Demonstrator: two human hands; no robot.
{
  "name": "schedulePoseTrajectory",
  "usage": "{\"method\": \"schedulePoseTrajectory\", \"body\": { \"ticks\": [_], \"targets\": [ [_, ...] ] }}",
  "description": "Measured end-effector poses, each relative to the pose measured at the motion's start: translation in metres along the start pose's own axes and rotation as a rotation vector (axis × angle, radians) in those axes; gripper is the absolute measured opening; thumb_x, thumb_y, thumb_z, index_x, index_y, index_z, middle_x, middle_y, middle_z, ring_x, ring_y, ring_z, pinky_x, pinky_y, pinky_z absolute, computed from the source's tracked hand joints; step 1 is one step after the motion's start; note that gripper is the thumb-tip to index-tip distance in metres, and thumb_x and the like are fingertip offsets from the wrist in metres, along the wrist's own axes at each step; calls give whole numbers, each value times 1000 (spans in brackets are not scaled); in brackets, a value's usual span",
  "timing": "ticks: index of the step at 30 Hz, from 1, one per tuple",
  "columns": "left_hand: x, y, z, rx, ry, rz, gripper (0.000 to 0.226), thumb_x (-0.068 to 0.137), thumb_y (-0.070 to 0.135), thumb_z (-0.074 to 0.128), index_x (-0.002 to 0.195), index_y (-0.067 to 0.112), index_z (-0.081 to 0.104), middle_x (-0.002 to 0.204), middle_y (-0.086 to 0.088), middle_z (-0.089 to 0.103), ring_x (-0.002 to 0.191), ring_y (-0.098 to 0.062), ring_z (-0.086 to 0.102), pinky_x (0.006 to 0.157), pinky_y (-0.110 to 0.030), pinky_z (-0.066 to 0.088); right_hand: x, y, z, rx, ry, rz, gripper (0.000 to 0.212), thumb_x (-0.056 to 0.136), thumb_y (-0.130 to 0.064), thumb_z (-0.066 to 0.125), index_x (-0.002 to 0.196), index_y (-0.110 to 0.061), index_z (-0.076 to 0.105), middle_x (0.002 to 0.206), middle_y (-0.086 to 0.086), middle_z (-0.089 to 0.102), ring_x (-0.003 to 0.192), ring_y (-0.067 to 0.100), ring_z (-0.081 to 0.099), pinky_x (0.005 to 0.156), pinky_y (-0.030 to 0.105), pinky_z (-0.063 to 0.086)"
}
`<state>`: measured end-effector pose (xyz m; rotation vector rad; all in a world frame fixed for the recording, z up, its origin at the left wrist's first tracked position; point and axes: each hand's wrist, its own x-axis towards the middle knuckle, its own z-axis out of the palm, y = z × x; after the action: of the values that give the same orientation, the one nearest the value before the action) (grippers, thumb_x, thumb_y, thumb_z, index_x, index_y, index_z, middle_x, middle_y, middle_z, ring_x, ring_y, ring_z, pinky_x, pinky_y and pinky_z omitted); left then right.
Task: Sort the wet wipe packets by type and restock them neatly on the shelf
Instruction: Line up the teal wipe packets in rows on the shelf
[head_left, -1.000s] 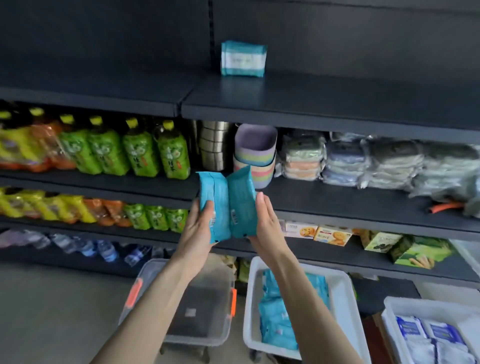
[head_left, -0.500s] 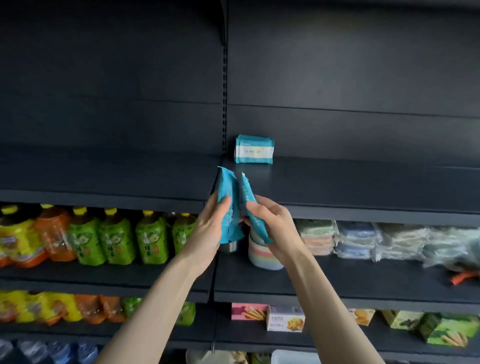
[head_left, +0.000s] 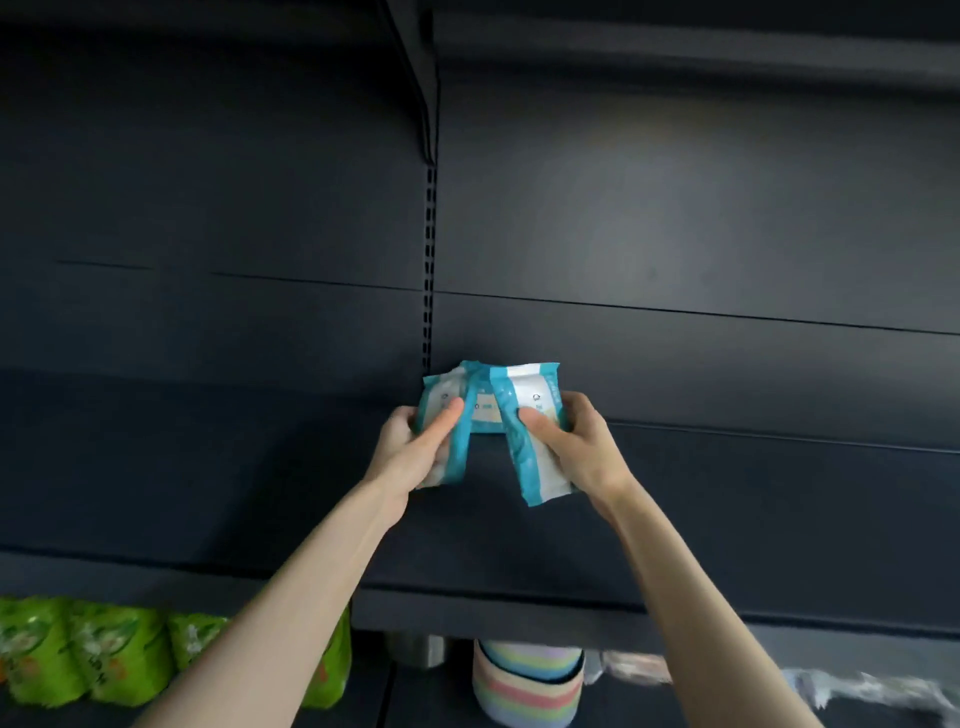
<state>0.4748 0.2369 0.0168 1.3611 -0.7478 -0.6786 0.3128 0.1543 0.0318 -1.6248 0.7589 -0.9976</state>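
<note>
Two grips | left hand (head_left: 415, 457): teal packet (head_left: 439, 397) | right hand (head_left: 582, 447): second packet (head_left: 537, 470) | print illegible

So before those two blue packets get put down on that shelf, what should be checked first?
1. The left hand has a firm hold on the left packet, with the thumb across its front: ok.
2. The right hand has a firm hold on the right packet: ok.
3. Both match the packet on the shelf. The teal and white colours are the same, but the print is too blurred to read: cannot tell.
4. There is bare shelf on either side of that packet: ok.
5. The held packets are upright and squared. Both tilt, with their lower ends splayed apart: not ok.
</note>
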Motion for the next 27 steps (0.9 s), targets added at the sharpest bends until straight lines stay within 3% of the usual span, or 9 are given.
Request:
{"method": "schedulePoseTrajectory", "body": {
  "ticks": [3,5,11,16,19,25,27],
  "targets": [
    [34,-4,8,53,17,13,26,92,37,58,109,17,54,97,-2,66,77,-11,63,60,-26,50,34,10,-10,7,-11,26,31,90,-21,65,115,-9,53,102,6,68,80,16,67,67,28,55],
    [51,-6,10,85,26,31,17,95,26,55,110,17,54,105,-4,66,84,-13,63,70,-29,52,52,14,-17,36,-6,38,26,91,-10,61,116,-6,54,104,8,68,81,17,66,69,29,54],
    [85,-2,16,149,-18,191,20,87,11,66,104,12,55,99,-1,68,82,-15,64,66,-25,51,87,16,-25,55,-26,35,27,86,-1,64,112,-4,57,101,10,69,81,22,68,73,34,57],
    [90,-14,25,72,-23,197,19,87,12,66,100,10,53,94,-1,70,85,-17,67,72,-31,54,91,27,-25,58,-35,-10,24,85,-4,68,107,-3,56,96,6,71,76,16,70,63,27,55],
    [87,-15,22,96,-52,226,15,90,18,64,103,19,58,94,0,69,83,-13,67,68,-27,54,87,27,-27,77,-39,-64,23,88,-8,66,109,-9,57,93,-1,71,75,13,70,61,25,55],
    [93,-17,15,-59,-33,87,19,88,12,64,105,19,59,104,-4,70,95,-20,67,85,-38,51,85,30,-23,53,-45,-67,23,89,-9,65,110,-12,57,97,1,71,75,12,71,61,26,55],
    [92,-18,15,-138,-5,61,26,84,2,66,104,15,54,105,-8,69,96,-21,67,83,-38,53,86,31,-23,36,-42,-59,20,88,-6,65,106,-14,57,98,3,71,75,13,70,62,26,56]
  ]
}}
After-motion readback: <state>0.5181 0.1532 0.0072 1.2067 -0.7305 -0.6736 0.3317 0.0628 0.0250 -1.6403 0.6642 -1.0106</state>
